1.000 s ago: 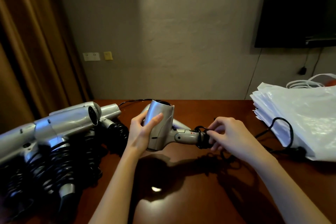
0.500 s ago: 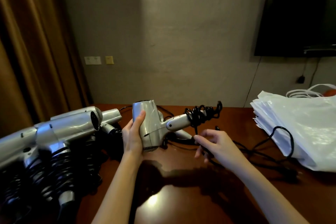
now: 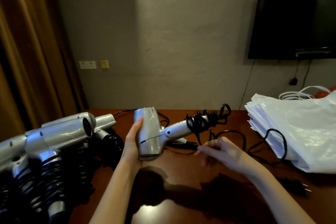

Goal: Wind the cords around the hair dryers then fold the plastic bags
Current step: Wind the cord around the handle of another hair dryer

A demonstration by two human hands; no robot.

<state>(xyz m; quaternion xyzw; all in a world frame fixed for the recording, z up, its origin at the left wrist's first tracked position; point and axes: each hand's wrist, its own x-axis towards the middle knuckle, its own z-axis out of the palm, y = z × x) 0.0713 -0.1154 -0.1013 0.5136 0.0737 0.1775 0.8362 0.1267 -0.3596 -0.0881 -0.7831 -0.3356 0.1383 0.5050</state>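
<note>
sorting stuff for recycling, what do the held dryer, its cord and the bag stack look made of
Held dryer: probably silver-painted plastic, satin sheen. Cord: black rubbery insulation, springy loops. Bag stack: thin white plastic film, translucent, glossy wrinkles.

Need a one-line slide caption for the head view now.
Left hand holds hair dryer; right hand pinches its cord.

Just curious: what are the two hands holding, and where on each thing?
The left hand grips the dryer by its barrel. The right hand pinches the black cord just below the handle.
</note>
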